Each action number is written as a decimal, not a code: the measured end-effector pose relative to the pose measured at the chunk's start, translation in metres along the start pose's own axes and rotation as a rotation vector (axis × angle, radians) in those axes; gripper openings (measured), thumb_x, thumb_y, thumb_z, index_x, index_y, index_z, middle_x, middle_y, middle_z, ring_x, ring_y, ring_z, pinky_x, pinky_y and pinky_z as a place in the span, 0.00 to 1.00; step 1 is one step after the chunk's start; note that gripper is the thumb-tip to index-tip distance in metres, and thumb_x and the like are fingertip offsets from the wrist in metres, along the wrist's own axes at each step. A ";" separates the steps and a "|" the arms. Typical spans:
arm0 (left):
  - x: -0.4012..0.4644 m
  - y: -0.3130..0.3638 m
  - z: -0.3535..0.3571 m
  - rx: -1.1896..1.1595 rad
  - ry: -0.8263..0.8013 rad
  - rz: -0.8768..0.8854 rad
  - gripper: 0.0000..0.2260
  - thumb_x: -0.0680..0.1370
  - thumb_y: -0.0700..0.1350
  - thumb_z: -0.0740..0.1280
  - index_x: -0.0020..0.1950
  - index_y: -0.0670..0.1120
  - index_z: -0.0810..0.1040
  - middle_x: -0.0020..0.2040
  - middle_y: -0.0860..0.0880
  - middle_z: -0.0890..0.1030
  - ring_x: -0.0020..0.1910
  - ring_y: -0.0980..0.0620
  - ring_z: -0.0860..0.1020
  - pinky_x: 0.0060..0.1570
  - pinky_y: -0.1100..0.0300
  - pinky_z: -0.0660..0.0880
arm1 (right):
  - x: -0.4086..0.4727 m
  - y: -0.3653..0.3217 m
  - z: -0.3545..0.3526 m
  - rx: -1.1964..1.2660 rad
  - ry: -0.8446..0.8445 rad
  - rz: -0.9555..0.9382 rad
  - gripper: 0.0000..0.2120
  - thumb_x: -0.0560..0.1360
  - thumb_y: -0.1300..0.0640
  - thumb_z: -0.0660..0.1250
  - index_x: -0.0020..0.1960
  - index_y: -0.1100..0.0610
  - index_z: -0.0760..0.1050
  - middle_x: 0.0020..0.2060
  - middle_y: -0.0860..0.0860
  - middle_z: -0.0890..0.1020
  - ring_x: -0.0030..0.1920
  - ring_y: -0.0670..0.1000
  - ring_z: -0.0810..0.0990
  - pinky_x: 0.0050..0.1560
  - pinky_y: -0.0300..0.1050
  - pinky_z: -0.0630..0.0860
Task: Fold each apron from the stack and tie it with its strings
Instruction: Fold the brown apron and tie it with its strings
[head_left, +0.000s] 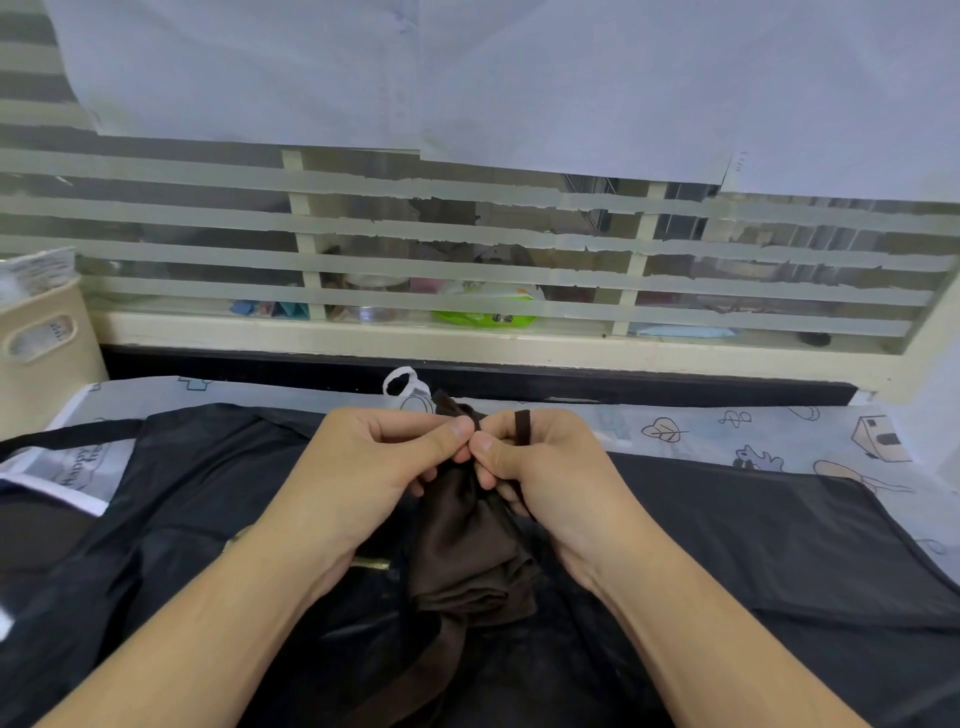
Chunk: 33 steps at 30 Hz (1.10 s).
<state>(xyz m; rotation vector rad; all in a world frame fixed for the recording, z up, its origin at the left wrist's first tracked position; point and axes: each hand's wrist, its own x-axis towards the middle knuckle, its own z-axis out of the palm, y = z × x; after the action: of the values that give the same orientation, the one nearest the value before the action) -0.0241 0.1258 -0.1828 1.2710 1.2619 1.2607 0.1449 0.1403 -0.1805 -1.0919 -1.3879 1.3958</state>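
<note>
While a folded brown apron (470, 551) hangs bunched between them, both hands pinch its top.

Left hand (374, 457) and right hand (540, 462) meet thumb to thumb, each pinching the brown cloth; a brown string (521, 427) loops over the right fingers. Underneath lies a spread black apron (727, 545) on a patterned table cover (675, 431), with a beige basket (41, 353) at far left.
</note>
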 end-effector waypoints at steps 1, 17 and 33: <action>0.000 0.000 0.000 -0.021 -0.002 0.001 0.06 0.76 0.47 0.76 0.46 0.47 0.91 0.41 0.47 0.88 0.37 0.59 0.80 0.38 0.67 0.75 | 0.001 0.001 0.000 -0.024 -0.007 -0.007 0.15 0.83 0.65 0.65 0.39 0.58 0.82 0.29 0.51 0.76 0.24 0.42 0.69 0.26 0.32 0.66; 0.004 0.000 0.002 -0.393 -0.022 0.005 0.08 0.85 0.35 0.61 0.53 0.37 0.80 0.43 0.44 0.84 0.44 0.47 0.83 0.47 0.58 0.81 | 0.008 -0.004 -0.022 -0.629 0.093 -0.278 0.13 0.84 0.62 0.59 0.42 0.52 0.74 0.37 0.44 0.76 0.36 0.45 0.72 0.38 0.38 0.67; 0.004 -0.002 0.000 0.390 -0.003 0.151 0.07 0.82 0.41 0.69 0.47 0.47 0.85 0.36 0.51 0.86 0.34 0.56 0.82 0.43 0.65 0.77 | -0.004 -0.016 -0.021 -1.171 -0.071 -0.220 0.06 0.77 0.52 0.70 0.41 0.49 0.78 0.35 0.44 0.81 0.39 0.45 0.79 0.42 0.47 0.80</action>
<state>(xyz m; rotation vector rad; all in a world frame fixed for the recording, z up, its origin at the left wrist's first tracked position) -0.0240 0.1298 -0.1849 1.6706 1.4808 1.1485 0.1666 0.1416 -0.1647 -1.5003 -2.3745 0.3610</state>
